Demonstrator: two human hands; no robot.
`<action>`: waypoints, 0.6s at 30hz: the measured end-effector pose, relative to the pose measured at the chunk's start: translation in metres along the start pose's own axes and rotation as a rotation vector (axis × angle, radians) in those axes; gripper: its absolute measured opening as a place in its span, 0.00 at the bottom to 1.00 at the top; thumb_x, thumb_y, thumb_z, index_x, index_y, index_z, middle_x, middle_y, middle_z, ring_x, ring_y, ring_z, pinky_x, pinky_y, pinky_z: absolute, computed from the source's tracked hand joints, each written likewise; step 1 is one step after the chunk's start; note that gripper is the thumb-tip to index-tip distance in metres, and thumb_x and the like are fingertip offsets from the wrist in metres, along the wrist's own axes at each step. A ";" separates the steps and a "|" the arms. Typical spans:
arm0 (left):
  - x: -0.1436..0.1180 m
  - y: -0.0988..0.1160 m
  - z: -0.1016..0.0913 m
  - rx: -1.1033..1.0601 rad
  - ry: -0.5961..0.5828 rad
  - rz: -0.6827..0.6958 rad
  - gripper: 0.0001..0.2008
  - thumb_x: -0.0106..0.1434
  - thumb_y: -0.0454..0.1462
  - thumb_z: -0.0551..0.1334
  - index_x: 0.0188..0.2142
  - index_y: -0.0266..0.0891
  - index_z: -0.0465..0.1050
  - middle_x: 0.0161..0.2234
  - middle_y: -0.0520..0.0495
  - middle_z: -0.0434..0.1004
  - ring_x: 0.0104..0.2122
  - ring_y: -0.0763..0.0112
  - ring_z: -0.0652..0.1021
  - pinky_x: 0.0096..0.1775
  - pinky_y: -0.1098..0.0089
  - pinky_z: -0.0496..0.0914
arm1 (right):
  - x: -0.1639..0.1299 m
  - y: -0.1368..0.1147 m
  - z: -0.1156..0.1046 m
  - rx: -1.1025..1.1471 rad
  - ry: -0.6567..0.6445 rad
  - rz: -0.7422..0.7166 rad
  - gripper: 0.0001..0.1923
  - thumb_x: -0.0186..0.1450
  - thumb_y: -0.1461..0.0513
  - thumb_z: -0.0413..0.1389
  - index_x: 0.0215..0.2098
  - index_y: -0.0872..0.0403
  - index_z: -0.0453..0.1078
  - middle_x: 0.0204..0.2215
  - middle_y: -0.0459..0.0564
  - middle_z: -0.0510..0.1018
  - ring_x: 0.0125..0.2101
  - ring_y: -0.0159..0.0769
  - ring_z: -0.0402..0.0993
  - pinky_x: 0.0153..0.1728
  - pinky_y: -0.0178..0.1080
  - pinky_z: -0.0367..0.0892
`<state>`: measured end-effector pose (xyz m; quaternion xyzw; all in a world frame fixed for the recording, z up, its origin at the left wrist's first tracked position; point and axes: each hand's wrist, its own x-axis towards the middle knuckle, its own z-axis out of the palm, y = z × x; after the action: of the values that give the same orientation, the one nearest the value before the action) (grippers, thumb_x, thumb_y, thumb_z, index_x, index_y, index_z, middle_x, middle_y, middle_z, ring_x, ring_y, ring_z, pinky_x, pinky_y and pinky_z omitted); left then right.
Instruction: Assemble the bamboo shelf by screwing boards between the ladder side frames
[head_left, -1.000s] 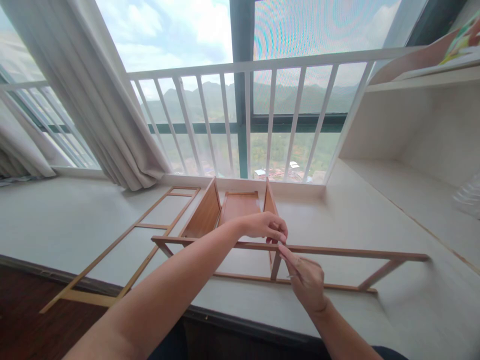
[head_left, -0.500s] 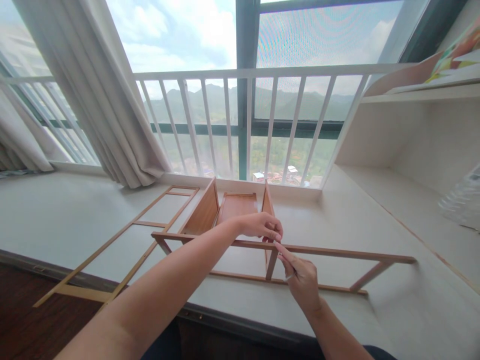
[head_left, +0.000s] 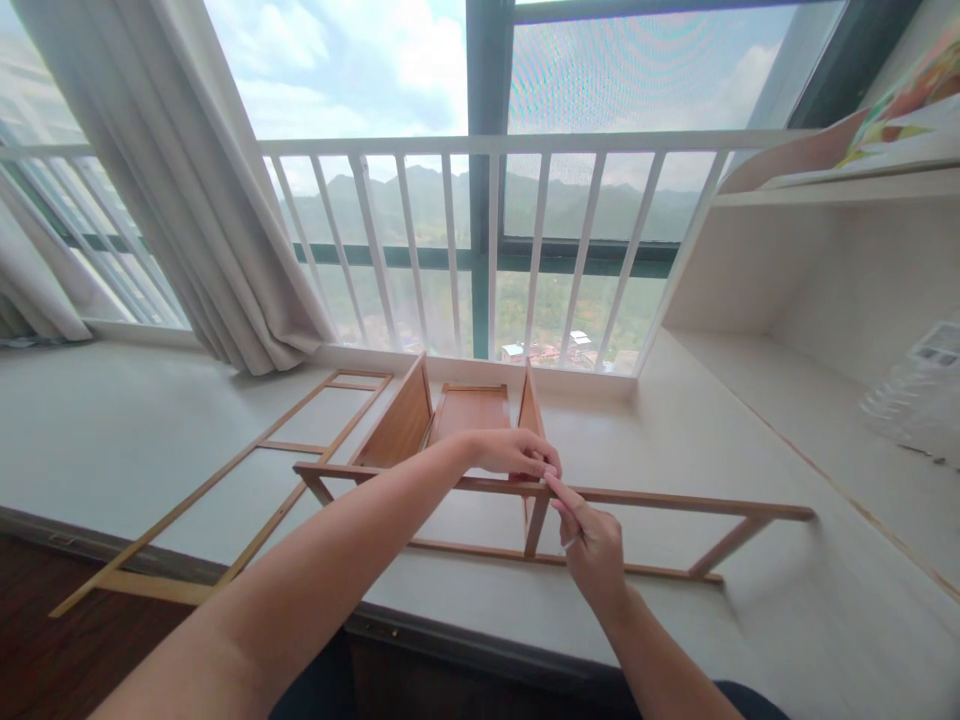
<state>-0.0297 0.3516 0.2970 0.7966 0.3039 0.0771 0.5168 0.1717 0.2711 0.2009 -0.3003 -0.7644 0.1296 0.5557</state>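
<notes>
A brown wooden frame (head_left: 690,506) stands on its long edge across the white ledge, its crosspieces joining an upper and a lower rail. Over the upper rail, by the middle crosspiece (head_left: 535,525), my left hand (head_left: 514,452) is bent down with thumb and fingers pinched together. What it pinches is too small to name. My right hand (head_left: 594,540) is closed just right of that joint, its index fingertip meeting the left fingertips. Something small and pale shows at its curled fingers; I cannot make out what. Behind stand two upright wooden panels (head_left: 397,415), with a flat panel (head_left: 472,408) between them.
A second, lighter ladder-like frame (head_left: 180,510) lies on the ledge (head_left: 97,430) at the left, its end reaching over the front edge. White railings (head_left: 491,240) and a grey curtain (head_left: 187,200) line the window. Clear plastic packaging (head_left: 915,390) sits on the right.
The whole view has shifted slightly, so the frames appear a little further left. Both hands stay at the same joint, the fingertips still together with only a small change in pose.
</notes>
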 end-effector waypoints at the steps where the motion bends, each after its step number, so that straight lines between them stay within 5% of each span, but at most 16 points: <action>1: 0.000 0.000 0.000 -0.003 0.000 -0.006 0.26 0.64 0.58 0.64 0.40 0.37 0.76 0.28 0.52 0.72 0.27 0.76 0.70 0.29 0.75 0.65 | 0.001 -0.001 -0.001 -0.005 -0.003 -0.011 0.18 0.76 0.59 0.51 0.57 0.55 0.78 0.15 0.42 0.72 0.14 0.25 0.64 0.20 0.27 0.65; 9: -0.001 0.002 0.001 -0.044 -0.010 -0.053 0.21 0.65 0.55 0.64 0.40 0.38 0.76 0.30 0.50 0.77 0.28 0.75 0.73 0.31 0.74 0.67 | 0.003 -0.003 -0.002 -0.011 -0.004 -0.054 0.18 0.76 0.61 0.51 0.58 0.55 0.77 0.20 0.45 0.78 0.15 0.25 0.66 0.21 0.27 0.66; 18: 0.000 0.008 0.003 -0.112 -0.063 -0.087 0.14 0.67 0.48 0.62 0.40 0.39 0.75 0.26 0.53 0.77 0.27 0.74 0.77 0.30 0.74 0.65 | 0.001 0.000 -0.001 0.042 -0.009 0.002 0.18 0.76 0.60 0.51 0.58 0.53 0.78 0.16 0.42 0.73 0.14 0.25 0.63 0.20 0.27 0.65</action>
<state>-0.0254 0.3472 0.3025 0.7545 0.3173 0.0463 0.5726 0.1723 0.2712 0.2018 -0.2886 -0.7637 0.1473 0.5583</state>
